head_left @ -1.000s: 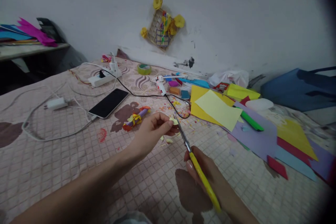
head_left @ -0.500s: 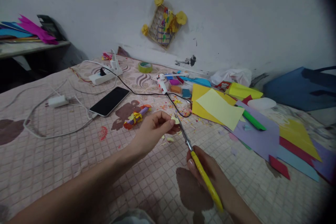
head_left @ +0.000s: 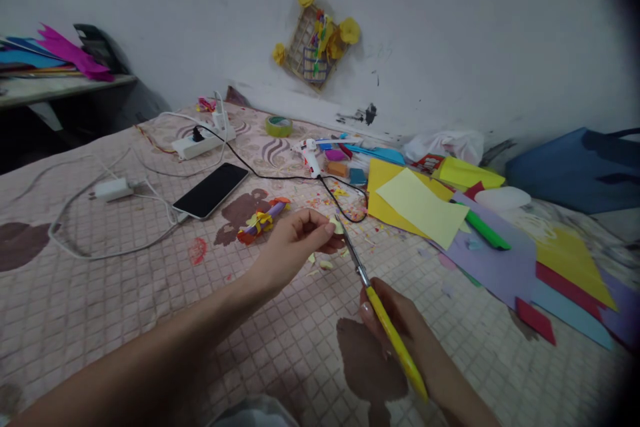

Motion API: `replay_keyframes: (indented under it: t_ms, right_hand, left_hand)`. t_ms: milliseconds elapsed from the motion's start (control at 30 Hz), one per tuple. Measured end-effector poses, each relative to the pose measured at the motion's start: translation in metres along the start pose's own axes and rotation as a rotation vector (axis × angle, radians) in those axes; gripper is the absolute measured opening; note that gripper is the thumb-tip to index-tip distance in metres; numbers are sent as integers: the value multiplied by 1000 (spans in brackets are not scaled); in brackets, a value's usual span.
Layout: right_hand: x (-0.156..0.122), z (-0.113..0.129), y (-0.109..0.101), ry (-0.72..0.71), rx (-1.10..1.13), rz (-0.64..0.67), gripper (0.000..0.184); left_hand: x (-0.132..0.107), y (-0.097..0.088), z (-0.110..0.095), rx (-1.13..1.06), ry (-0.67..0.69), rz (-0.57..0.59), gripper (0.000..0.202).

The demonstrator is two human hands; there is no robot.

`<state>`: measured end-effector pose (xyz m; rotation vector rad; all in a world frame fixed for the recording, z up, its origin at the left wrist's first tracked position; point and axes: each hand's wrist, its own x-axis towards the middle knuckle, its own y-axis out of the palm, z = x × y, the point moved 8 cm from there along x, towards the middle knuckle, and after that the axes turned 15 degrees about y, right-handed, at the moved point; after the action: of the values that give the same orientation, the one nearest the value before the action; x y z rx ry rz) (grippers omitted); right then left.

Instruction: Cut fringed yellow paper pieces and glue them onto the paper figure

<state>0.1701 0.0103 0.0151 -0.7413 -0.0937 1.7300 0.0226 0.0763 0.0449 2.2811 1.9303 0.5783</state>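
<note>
Between the thumb and fingers of my left hand [head_left: 305, 237] is a small pale yellow paper piece [head_left: 337, 225]. My right hand [head_left: 395, 313] grips a pair of scissors [head_left: 387, 327] with yellow handles. Their metal blades point up and away, with the tips at the paper's right edge. Pale paper scraps [head_left: 325, 265] lie on the cloth just below my left fingers. Left of that hand rests a purple paper roll [head_left: 265, 219] with yellow and orange bits on it.
A white glue gun [head_left: 312, 161] and its black cord lie beyond my hands. At left are a phone [head_left: 212, 191] and a power strip [head_left: 205, 142]. Coloured sheets [head_left: 505, 263] and a green marker-like object [head_left: 487, 230] spread to the right, near a blue bag [head_left: 565, 170].
The whole view has shifted slightly. Both hands keep their holds on the paper and scissors, and the paper piece looks slightly turned at the blades.
</note>
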Motion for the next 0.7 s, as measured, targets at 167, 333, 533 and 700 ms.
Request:
replay_keyframes:
  t_ms: [167, 333, 533, 700]
  right_hand:
    - [1, -1, 0, -7, -39, 8, 22]
    - [1, -5, 1, 9, -59, 11, 24]
    - [2, -8, 1, 15, -43, 7, 21]
    - [2, -6, -2, -1, -90, -2, 20]
  left_hand:
    - [-1, 3, 4, -25, -31, 34, 15]
    - [0, 1, 2, -24, -18, 21, 12]
    - [1, 0, 1, -13, -11, 19, 12]
    - [3, -2, 0, -7, 1, 24, 11]
